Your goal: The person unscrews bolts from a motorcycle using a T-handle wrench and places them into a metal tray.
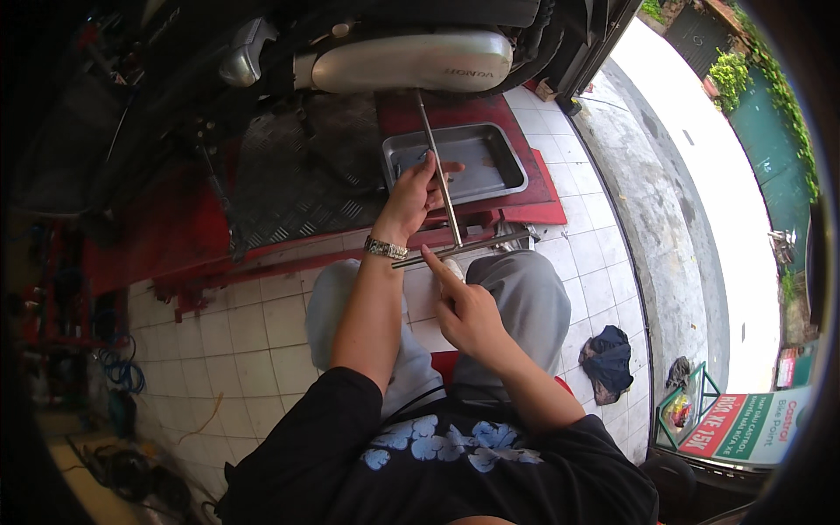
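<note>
Metal T-bar (449,206) | left hand (409,199): shaft (427,122) | right hand (470,320) (index extended): crossbar (483,245)

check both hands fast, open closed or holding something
Left hand: at the shaft of the T-handle tool; whether its grip is closed cannot be told.
Right hand: mostly closed, index finger extended to the tool's crossbar.

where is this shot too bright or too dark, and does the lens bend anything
Head view: the street is blown out to white; the left side sinks into darkness; the pavement bows along the rim; the metal bar catches light along its shaft.
</note>
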Action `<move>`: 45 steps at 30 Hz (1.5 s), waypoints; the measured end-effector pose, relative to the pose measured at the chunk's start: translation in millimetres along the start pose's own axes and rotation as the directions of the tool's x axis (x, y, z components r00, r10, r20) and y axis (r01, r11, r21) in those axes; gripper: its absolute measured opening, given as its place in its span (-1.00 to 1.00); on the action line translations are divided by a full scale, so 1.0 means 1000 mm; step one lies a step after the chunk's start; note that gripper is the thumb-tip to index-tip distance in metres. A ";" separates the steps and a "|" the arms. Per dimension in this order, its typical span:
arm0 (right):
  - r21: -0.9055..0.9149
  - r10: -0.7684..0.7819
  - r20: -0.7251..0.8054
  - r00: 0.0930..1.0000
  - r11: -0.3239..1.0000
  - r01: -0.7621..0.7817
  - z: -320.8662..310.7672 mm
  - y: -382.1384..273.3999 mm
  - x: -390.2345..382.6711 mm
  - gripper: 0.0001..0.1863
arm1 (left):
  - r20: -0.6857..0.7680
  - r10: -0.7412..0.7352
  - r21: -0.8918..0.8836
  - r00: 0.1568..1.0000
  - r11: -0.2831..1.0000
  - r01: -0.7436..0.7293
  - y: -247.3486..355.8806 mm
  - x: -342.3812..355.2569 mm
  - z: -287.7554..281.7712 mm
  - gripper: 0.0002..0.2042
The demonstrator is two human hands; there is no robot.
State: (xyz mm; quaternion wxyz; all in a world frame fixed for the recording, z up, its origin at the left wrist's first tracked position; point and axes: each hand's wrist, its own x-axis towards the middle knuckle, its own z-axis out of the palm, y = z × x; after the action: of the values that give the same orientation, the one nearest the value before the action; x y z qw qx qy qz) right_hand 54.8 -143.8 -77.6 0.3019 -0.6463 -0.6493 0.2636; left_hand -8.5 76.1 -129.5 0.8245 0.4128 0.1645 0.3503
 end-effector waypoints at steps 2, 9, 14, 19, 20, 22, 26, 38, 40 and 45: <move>0.052 0.144 -0.007 0.990 0.988 -0.143 -0.002 0.008 -0.003 -0.17 | -0.036 -0.002 -0.007 0.999 1.000 0.002 0.000 0.001 0.003 -0.45; 0.265 0.204 -0.317 0.926 0.957 -0.120 -0.033 0.010 0.007 -0.18 | -0.048 0.013 -0.021 0.999 1.000 -0.014 -0.004 0.007 0.010 -0.41; 0.197 0.000 -0.095 0.996 0.980 0.019 -0.015 -0.008 0.007 -0.14 | -0.036 0.002 -0.003 0.999 1.000 -0.002 -0.007 0.008 0.001 -0.41; 0.219 0.137 0.025 0.990 0.966 -0.139 -0.002 0.009 -0.007 -0.17 | -0.066 0.003 0.011 0.998 1.000 -0.002 -0.004 0.006 -0.001 -0.47; 0.234 0.153 0.025 0.988 0.960 -0.155 -0.003 0.013 -0.009 -0.18 | -0.075 0.005 0.039 0.997 0.999 -0.002 -0.003 0.006 0.002 -0.47; 0.193 0.177 0.010 0.984 0.965 -0.176 -0.009 0.014 -0.008 -0.19 | -0.070 -0.008 0.076 0.997 0.997 0.013 -0.001 0.006 0.006 -0.47; 0.201 0.195 0.053 0.979 0.958 -0.202 -0.023 0.012 -0.007 -0.19 | -0.056 -0.047 0.089 0.997 0.995 0.052 0.004 0.008 0.005 -0.46; 0.521 0.069 0.177 0.982 0.840 -0.153 0.018 0.022 -0.006 -0.18 | -0.067 -0.112 -0.018 0.991 0.994 0.111 0.028 0.001 0.009 -0.51; 0.615 0.061 0.106 0.993 0.780 -0.113 0.024 0.026 -0.007 -0.25 | -0.061 -0.108 -0.021 0.992 0.994 0.107 0.029 0.000 0.008 -0.51; 0.925 0.113 0.332 0.936 0.154 -0.347 0.012 0.024 0.001 -0.31 | -0.060 -0.103 -0.048 0.993 0.994 0.100 0.025 0.001 0.005 -0.52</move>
State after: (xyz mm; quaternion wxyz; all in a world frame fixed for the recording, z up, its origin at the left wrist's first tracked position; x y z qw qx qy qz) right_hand 62.0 -141.8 -103.1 0.5361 -0.3708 -0.2523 0.7152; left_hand -15.9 84.2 -106.0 0.8447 0.3742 0.2032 0.3242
